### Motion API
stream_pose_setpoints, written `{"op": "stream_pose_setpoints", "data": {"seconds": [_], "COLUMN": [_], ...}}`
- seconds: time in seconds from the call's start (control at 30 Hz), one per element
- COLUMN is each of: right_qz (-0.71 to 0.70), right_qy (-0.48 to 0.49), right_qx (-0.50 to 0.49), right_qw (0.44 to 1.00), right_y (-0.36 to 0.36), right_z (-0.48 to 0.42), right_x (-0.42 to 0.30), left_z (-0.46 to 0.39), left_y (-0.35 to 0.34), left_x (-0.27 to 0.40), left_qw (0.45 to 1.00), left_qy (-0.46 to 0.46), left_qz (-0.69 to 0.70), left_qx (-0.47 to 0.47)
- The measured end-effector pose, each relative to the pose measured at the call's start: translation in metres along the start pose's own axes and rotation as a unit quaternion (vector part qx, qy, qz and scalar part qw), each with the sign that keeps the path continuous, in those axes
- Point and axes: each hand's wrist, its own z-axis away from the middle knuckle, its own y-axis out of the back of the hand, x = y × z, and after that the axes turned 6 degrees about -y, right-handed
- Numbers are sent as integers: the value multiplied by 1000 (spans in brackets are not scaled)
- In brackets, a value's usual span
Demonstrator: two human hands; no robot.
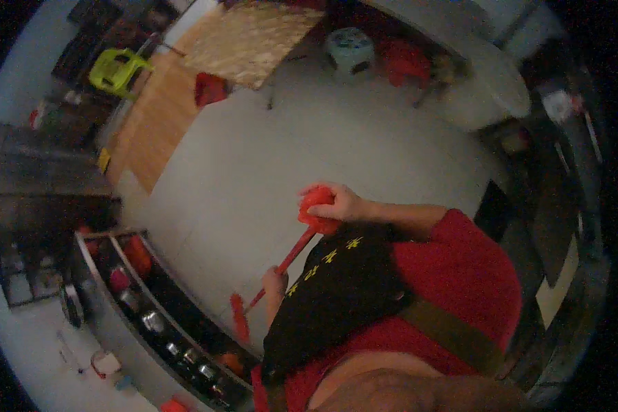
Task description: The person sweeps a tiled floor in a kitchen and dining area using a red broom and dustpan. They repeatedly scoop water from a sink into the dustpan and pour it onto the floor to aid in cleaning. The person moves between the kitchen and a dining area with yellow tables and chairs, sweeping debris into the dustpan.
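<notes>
My right hand (335, 206) is closed around a bright red rounded thing (316, 208) at the upper end of a thin red pole (296, 251). Blur hides what that thing is. Lower down, my left hand (275, 280) grips the same pole, its forearm partly behind a black apron (329, 288) with yellow marks. Near the pole's lower end is a long, narrow red piece (240, 318), like the head of a floor tool; whether it joins the pole cannot be told. The pole slants from my right hand down to the left, over the pale floor (226, 190).
A long metal rack (95, 255) holding metal and red items curves along the lower left. Beyond the floor are a table with a patterned cover (252, 41), a red stool (210, 89), a pale plastic stool (349, 51) and a red chair (406, 61). A yellow-green stool (116, 72) is upper left.
</notes>
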Motion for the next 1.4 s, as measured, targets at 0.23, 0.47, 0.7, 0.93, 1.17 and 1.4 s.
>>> {"op": "stream_pose_setpoints", "data": {"seconds": [0.23,0.47,0.7,0.93,1.17,1.4], "right_qz": [-63,295,406,376,320,441], "right_qy": [-77,21,-164,-92,32,191], "right_qx": [-135,-163,-2,165,199,312], "right_qw": [986,941,899,907,926,820], "right_y": [14,29,129,145,179,60], "right_z": [-211,-403,-533,-703,-1001,-1278], "right_x": [-53,-51,-61,-130,-181,-314], "left_z": [-120,-250,-429,-560,-704,-783], "left_y": [73,130,126,283,414,480], "left_x": [0,-65,-223,-307,-303,-378], "left_qw": [986,966,920,899,904,878], "left_qy": [106,203,323,372,386,413], "left_qz": [131,160,223,228,185,241], "left_qx": [-4,19,16,35,-24,28]}}
